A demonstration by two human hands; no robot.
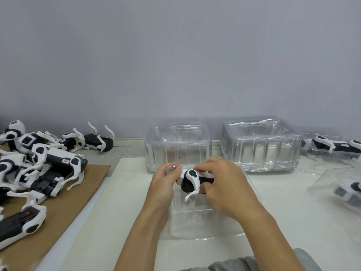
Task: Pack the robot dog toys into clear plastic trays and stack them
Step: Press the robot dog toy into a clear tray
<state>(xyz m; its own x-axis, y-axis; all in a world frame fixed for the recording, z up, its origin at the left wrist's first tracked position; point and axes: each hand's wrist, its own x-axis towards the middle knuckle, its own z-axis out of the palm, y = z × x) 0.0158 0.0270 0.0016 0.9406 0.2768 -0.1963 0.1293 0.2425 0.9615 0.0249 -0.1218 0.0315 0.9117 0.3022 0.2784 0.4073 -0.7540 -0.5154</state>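
Both hands grip one robot dog toy (192, 179) directly above the clear tray (197, 222) that sits on the counter (121, 212) nearest the person. The left hand (164, 184) curls round the toy's left end, thumb on top; the right hand (224, 184) wraps its right end, fingers over the white back. The toy's long axis runs left to right across the tray, its black belly toward the person and one white leg hanging down into the tray's mouth. So the coming move looks like a straight lowering: the toy is already over the cavity, and what matters is whether its length lines up with the moulded recess, which cannot be made out through the plastic. Both hands are equally near.

Beyond the tray stand two stacks of empty trays (178, 147), side by side. Left of the tray, unpacked toys (39, 167) lie heaped on cardboard (64, 216). Right of the tray, packed trays (336, 149) hold toys.
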